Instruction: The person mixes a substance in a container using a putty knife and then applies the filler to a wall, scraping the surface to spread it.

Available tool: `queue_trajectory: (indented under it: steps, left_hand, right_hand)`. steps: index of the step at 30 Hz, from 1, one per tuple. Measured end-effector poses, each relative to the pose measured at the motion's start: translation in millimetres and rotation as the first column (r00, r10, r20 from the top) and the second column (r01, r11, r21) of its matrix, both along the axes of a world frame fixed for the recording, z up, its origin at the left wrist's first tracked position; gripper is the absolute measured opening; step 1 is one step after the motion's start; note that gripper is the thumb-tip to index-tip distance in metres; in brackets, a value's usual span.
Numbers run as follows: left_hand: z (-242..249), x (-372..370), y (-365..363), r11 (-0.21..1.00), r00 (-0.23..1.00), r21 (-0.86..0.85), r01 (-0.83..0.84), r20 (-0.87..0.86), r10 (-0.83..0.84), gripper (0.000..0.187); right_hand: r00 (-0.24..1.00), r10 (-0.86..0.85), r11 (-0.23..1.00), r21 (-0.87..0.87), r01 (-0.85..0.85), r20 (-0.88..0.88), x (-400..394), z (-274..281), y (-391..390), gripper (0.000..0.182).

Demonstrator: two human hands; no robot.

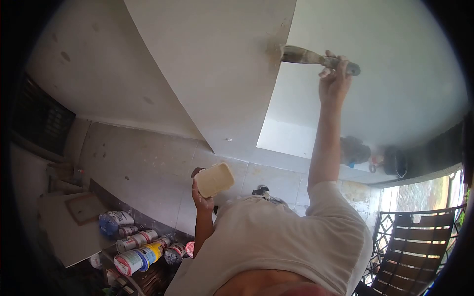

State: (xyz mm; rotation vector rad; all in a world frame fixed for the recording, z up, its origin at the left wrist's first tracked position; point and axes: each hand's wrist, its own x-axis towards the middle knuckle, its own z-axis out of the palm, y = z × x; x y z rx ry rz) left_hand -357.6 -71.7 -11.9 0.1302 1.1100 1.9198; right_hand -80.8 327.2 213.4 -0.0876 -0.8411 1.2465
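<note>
My right hand (pixel 335 83) is raised high, its fingers wrapped around the handle of a putty knife (pixel 302 55). The blade's tip meets the corner edge of a pale wall (pixel 232 54), beside a brownish, damp-looking patch (pixel 274 45). Lower down, in front of my chest, my left hand (pixel 202 200) grips a cream-coloured rectangular tub (pixel 215 180) by its side. White smears mark the fingers of both hands.
Paint cans (pixel 129 262) and jars crowd a surface at lower left, near a leaning board (pixel 71 224). Pale tiles (pixel 143 148) cover the floor. A dark bucket (pixel 395 162) stands at right, above a slatted bench (pixel 414 251) in this view.
</note>
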Motion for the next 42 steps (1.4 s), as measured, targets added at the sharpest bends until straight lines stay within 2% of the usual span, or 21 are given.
queue_trajectory:
  steps: [2, 4, 7, 8, 10, 13, 16, 17, 20, 21, 24, 28, 31, 37, 40, 42]
  left_hand:
    - [2.3, 1.2, 0.0, 1.000, 1.000, -0.024, -0.006, -0.018, 0.006, 0.050]
    - [6.7, 3.2, -0.4, 1.000, 0.999, -0.029, -0.003, -0.032, 0.002, 0.050]
    - [7.8, 2.2, 1.4, 1.000, 0.999, 0.002, 0.007, -0.053, -0.007, 0.048]
    - [7.1, 2.1, 2.1, 1.000, 0.998, 0.017, 0.005, -0.060, -0.004, 0.048]
    - [6.0, 3.6, 2.9, 1.000, 0.998, 0.028, 0.000, -0.063, 0.002, 0.048]
    - [5.9, 2.3, 2.8, 1.000, 0.998, 0.016, 0.000, -0.056, 0.001, 0.049]
    - [7.6, 0.4, 2.5, 1.000, 0.999, -0.010, 0.014, -0.044, -0.014, 0.050]
    - [9.1, 1.4, 2.6, 1.000, 0.999, -0.021, 0.011, -0.038, -0.012, 0.048]
    - [5.6, -1.1, 0.2, 1.000, 0.999, -0.005, 0.031, -0.042, -0.031, 0.050]
    - [5.8, -1.9, -0.1, 0.999, 0.998, 0.009, 0.041, -0.046, -0.040, 0.051]
    - [9.4, -1.8, -0.8, 0.998, 0.997, 0.015, 0.064, -0.044, -0.063, 0.051]
    - [12.2, 0.4, 1.2, 0.999, 0.999, -0.002, 0.046, -0.023, -0.046, 0.051]
    - [9.2, -2.5, -0.8, 0.999, 0.999, -0.005, 0.044, -0.011, -0.044, 0.051]
    - [12.0, 0.3, 1.8, 0.997, 0.997, 0.047, 0.058, -0.063, -0.055, 0.052]
    - [20.8, 4.4, 3.8, 0.998, 0.998, 0.043, 0.038, -0.042, -0.036, 0.052]
    - [19.3, 4.7, 4.6, 0.998, 0.999, 0.053, 0.043, -0.018, -0.042, 0.052]
  right_hand:
    - [0.985, 0.000, 0.995, 0.101, -0.017, 0.172, -20.2, 4.2, -0.4, 0.023]
    - [0.986, -0.085, 0.996, 0.029, 0.082, 0.142, -25.4, 17.9, 4.5, 0.024]
    - [0.996, -0.081, 0.994, 0.064, 0.084, -0.041, -1.4, 12.7, 11.4, 0.022]
    - [0.981, -0.191, 0.981, 0.022, 0.191, -0.023, 6.3, 9.1, 7.0, 0.023]
    - [0.980, -0.148, 0.989, -0.041, 0.143, -0.130, 21.0, 0.1, -3.2, 0.027]
    - [0.956, 0.184, 0.975, 0.166, -0.148, -0.230, 19.6, -10.6, -28.6, 0.025]
    - [0.952, 0.304, 0.916, 0.287, -0.280, -0.041, 14.7, -12.9, -42.1, 0.023]
    - [0.947, 0.319, 0.918, 0.240, -0.316, 0.027, 16.8, -10.3, -46.3, 0.018]
    - [0.969, 0.075, 0.961, 0.244, -0.134, 0.234, 2.3, 10.5, -58.5, 0.023]
    - [0.968, 0.127, 0.953, 0.245, -0.179, 0.216, 2.1, 15.0, -61.6, 0.024]
    - [0.868, -0.125, 0.888, 0.444, -0.118, 0.481, 16.2, 26.1, -57.1, 0.015]
    - [0.843, -0.169, 0.901, 0.427, -0.079, 0.511, 22.3, 23.7, -54.1, 0.021]
    - [0.865, -0.084, 0.925, 0.362, -0.118, 0.496, 13.9, 18.1, -44.2, 0.026]
    - [0.957, 0.035, 0.954, 0.275, -0.117, 0.286, 18.7, -3.7, -33.1, 0.024]
    - [0.965, -0.002, 0.966, 0.250, -0.066, 0.261, 34.6, -2.5, -47.9, 0.022]
    - [0.960, 0.097, 0.956, 0.245, -0.164, 0.264, 32.6, -4.1, -55.6, 0.021]
